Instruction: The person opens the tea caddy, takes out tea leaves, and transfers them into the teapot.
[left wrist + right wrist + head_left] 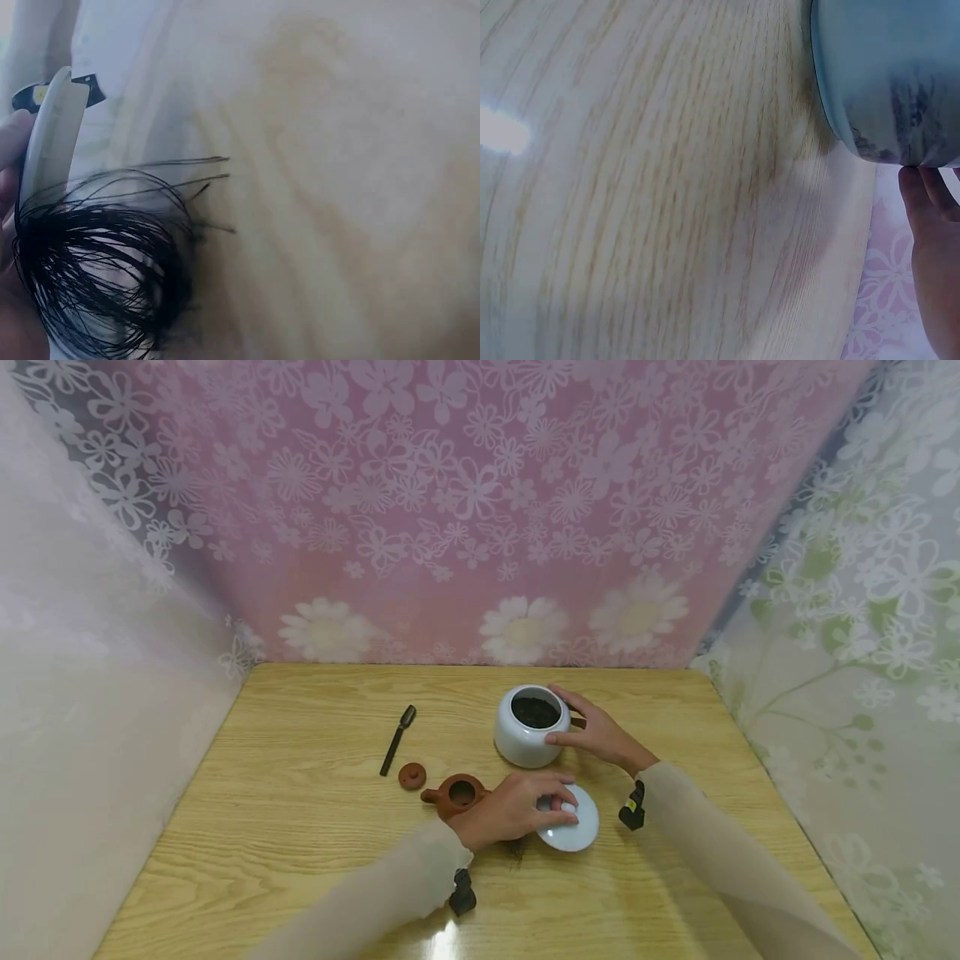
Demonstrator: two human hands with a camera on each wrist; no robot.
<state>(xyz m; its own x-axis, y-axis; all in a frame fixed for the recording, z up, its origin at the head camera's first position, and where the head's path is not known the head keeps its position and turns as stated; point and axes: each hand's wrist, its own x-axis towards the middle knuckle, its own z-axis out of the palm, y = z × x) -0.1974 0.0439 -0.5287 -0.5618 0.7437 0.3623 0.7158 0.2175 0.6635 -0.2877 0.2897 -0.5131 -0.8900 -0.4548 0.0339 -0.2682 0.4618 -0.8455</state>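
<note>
My left hand (pixel 517 806) pinches the knob of a white lid (pixel 579 833), and the lid (pixel 56 142) shows edge-on in the left wrist view. My right hand (pixel 600 731) grips the side of a white jar (pixel 517 745) with dark tea leaves (pixel 536 712) inside. Its fingers touch the jar (pixel 885 82) in the right wrist view. A small brown piece (pixel 577 722) shows between right thumb and fingers. Partly behind the left hand stands a brown clay teapot (pixel 448 806), uncovered. Thin black strands (pixel 97 262) fan out close to the left hand; what they belong to is hidden.
Left of the teapot lies its small brown lid (pixel 412 776). A dark tea scoop (pixel 397 741) lies farther back on the wooden table (pixel 285 793). Flowered cloth (pixel 480 527) hangs behind the table, with cloth walls on both sides.
</note>
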